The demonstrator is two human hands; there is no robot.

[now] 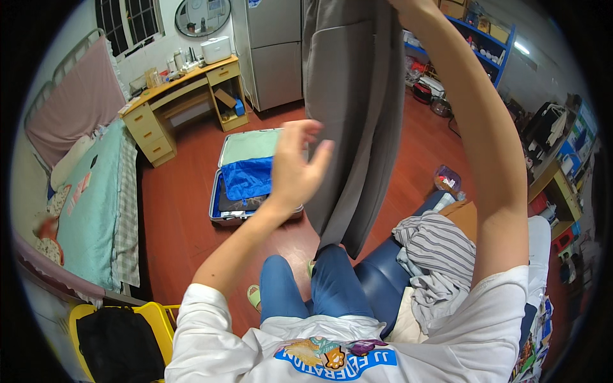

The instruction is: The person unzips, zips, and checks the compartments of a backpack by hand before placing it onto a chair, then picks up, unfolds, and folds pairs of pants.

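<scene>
A long grey garment (354,115) hangs down in front of me, its lower end by my knee; whether it is trousers or a coat I cannot tell. My right hand (408,5), raised to the top edge of the picture and partly cut off, holds it up. Just left of the cloth is my left hand (299,165), its fingers apart and slightly smeared, with nothing in it. Beyond that hand, an open suitcase (220,214) lies on the floor with a blue bag (246,179) inside.
Striped clothing (437,236) lies heaped on the dark blue seat (382,274) at my right. To the left stand a bed (96,210) and a yellow chair (163,319). A wooden desk (147,124) and a grey fridge (276,64) are at the back.
</scene>
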